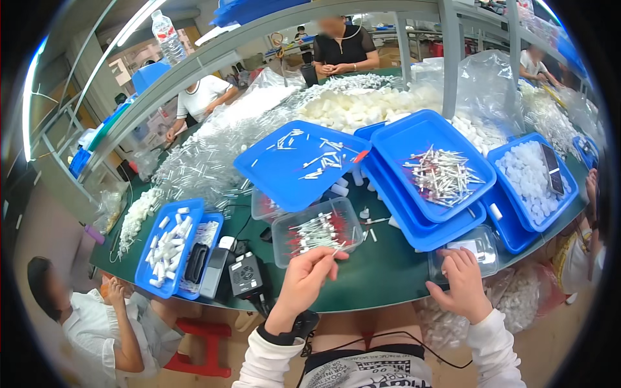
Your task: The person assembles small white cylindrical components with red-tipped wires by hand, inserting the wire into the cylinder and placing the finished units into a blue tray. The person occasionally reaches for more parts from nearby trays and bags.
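My left hand is closed in a pinch at the front edge of a clear plastic box. Whatever is between its fingertips is too small to make out. Inside that box lie thin white sticks with red thin parts among them. To the right, my right hand has its fingers apart, palm down, by a clear shallow container at the table's front edge; nothing shows in its grip. A tilted blue tray with a few scattered white sticks rests behind the box.
Stacked blue trays hold more white sticks. Another blue tray has translucent white pieces and a phone. At left stand a tray of white cylinders and a black device. Heaped parts and grey frame posts lie beyond; co-workers sit around.
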A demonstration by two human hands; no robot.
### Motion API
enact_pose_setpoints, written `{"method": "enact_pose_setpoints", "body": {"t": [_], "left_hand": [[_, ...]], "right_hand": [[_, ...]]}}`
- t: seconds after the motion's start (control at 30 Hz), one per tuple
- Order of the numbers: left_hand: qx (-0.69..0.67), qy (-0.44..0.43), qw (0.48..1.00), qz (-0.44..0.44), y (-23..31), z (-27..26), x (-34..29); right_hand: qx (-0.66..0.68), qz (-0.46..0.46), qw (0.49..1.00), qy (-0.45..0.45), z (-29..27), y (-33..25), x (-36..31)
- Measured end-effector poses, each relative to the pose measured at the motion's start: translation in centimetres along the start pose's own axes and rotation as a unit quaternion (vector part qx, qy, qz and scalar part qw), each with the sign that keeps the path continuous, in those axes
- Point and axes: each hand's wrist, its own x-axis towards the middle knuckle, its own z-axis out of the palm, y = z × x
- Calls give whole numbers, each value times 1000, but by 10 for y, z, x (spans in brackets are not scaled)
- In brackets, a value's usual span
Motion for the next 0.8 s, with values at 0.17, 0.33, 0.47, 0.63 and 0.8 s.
{"method": "enact_pose_setpoints", "body": {"t": [0.17, 0.33, 0.47, 0.63, 0.8], "left_hand": [[-29, 6, 999, 26, 5, -6, -5], [-84, -6, 995, 57, 9, 7, -7], [-115, 3, 991, 68, 15, 8, -10], [-91, 21, 989, 113, 12, 13, -14], [-83, 55, 990, 97, 11, 25, -18]], "right_hand": [[-28, 58, 998, -13, 19, -15, 5], [64, 53, 994, 77, -5, -19, 6], [345, 107, 931, 52, -12, -55, 27], [422, 82, 903, 9, -11, -84, 61], [494, 77, 866, 9, -3, -99, 78]]}}
